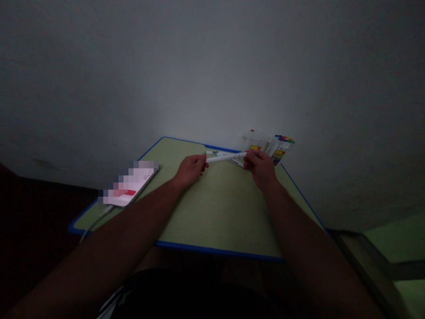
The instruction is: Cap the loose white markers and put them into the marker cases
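Observation:
A slim white marker pen (225, 157) is held nearly level above the table, spanning both hands. My left hand (192, 170) pinches its left end, fingers closed. At its right end my right hand (261, 167) closes round the tip, where a seam shows, perhaps the cap's edge. Behind it lie other white pens, one with a green end (209, 153). Just beyond my right hand stand a clear plastic case (255, 141) with a yellow and red label and a second case (279, 153) full of markers with coloured ends.
The pale green table (212, 212) has a blue rim and stands against a grey wall (206, 66). On its left side lies a lit phone (136, 184), partly blurred, with a white cable (96, 220) running off the front edge.

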A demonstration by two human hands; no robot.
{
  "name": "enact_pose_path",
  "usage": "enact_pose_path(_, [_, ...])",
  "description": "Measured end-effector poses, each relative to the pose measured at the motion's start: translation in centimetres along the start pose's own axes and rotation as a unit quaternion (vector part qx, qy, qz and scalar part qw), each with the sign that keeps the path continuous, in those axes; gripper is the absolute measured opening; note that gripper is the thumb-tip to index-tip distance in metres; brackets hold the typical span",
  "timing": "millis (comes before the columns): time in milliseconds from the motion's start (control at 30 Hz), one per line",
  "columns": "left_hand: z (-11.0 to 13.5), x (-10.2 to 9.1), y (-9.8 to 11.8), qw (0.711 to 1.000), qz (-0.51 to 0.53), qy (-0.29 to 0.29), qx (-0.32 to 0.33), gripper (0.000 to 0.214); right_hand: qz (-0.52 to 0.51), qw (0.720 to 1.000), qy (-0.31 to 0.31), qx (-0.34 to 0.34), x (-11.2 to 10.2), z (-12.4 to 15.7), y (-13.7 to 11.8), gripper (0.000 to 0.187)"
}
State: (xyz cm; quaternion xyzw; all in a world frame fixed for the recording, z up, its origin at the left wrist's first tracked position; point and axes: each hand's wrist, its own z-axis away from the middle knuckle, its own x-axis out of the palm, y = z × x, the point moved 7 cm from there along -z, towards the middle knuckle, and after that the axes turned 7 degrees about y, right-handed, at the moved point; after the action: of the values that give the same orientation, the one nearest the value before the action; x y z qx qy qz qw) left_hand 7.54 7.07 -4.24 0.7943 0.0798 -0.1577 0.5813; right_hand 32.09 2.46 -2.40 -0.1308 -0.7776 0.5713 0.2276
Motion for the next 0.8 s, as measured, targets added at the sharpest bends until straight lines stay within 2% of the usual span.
enact_pose_path(67, [-0.1,0.2,0.0,1.0,-0.019,-0.01,0.022,0.052,-0.005,1.0,0.015,-0.005,-0.2,-0.1,-0.2,0.029])
enact_pose_path(167, [-0.1,0.3,0.0,0.99,-0.121,-0.012,0.068,0.044,-0.015,0.999,0.046,-0.011,-0.8,-0.3,-0.7,0.024])
enact_pose_path(267, [0.0,0.6,0.0,0.964,-0.246,-0.025,0.103,0.035,-0.032,0.996,0.088,-0.016,-1.7,-0.5,-1.4,0.019])
enact_pose_path(367, [0.1,1.0,-0.2,0.941,-0.311,-0.053,0.123,0.039,-0.049,0.989,0.134,-0.03,-2.7,-0.7,-2.3,0.017])
enact_pose_path(467, [0.1,1.4,-0.5,0.928,-0.339,-0.075,0.135,0.04,-0.071,0.981,0.175,-0.049,-3.8,-0.9,-3.3,0.015])
enact_pose_path(600, [0.1,1.5,-0.7,0.916,-0.366,-0.077,0.147,0.039,-0.102,0.966,0.222,-0.084,-5.2,-1.4,-4.9,0.016])
enact_pose_path(800, [0.2,1.6,-0.8,0.915,-0.364,-0.074,0.159,0.04,-0.078,0.946,0.281,-0.144,-7.4,-2.9,-7.3,0.021])
